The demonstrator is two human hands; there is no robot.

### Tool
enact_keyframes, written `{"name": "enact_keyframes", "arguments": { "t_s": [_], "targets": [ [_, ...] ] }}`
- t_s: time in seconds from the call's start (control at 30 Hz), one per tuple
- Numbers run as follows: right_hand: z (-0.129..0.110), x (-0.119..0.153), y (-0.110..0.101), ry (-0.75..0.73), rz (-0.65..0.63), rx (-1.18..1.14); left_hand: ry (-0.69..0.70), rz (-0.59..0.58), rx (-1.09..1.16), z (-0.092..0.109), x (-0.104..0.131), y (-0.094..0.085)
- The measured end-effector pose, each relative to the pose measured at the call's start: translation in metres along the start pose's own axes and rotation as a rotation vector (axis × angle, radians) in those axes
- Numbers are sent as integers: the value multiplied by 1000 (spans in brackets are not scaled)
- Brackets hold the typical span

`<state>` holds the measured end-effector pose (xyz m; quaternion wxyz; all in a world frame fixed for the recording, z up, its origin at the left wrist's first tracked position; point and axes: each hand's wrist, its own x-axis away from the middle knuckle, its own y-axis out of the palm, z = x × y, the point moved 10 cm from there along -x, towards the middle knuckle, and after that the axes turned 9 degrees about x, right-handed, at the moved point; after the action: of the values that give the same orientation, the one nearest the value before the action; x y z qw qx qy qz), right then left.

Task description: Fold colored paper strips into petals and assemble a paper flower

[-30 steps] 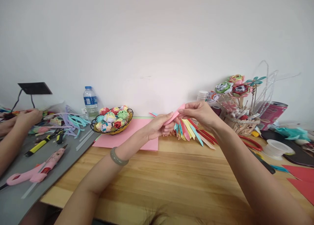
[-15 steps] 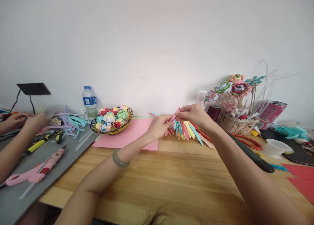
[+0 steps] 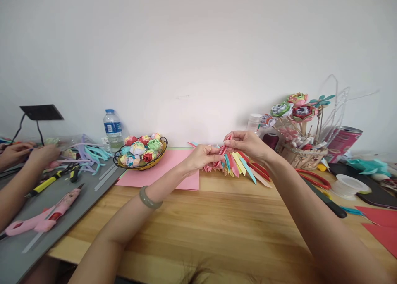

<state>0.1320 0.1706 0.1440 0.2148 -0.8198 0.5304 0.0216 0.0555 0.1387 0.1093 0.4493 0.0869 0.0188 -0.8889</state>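
Note:
A folded strip of pink paper (image 3: 226,146) is pinched between my two hands, above the table. My left hand (image 3: 203,156) grips its lower end, closed at the fingertips. At the upper end, my right hand (image 3: 245,144) is closed on the same piece. Just behind and below lies a row of folded paper pieces (image 3: 235,164) in pink, blue, yellow and red, partly hidden by my hands. Pink paper sheets (image 3: 173,172) lie beside my left wrist.
A basket of paper flowers (image 3: 141,166) and a water bottle (image 3: 113,130) stand left. Rightward are a flower pot (image 3: 302,156), scissors with red handles (image 3: 313,177) and a tape spool (image 3: 349,187). At far left, another person's hands (image 3: 43,156) work near a pink glue gun (image 3: 46,218).
The pink paper has turned more upright, showing its folded edges. My right hand has shifted slightly, and my fingers have changed their grip.

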Motion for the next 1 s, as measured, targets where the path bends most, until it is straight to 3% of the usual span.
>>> {"name": "enact_keyframes", "arguments": {
  "t_s": [0.63,0.83,1.0],
  "targets": [
    [0,3,7,20,-57,-50,-60,3,-60,4,4,-4],
    [2,1,5,73,42,61,12,57,-323,5,2,-11],
    [-3,-1,2,11,87,195,132,140,-720,14,4,-9]
  ]
}}
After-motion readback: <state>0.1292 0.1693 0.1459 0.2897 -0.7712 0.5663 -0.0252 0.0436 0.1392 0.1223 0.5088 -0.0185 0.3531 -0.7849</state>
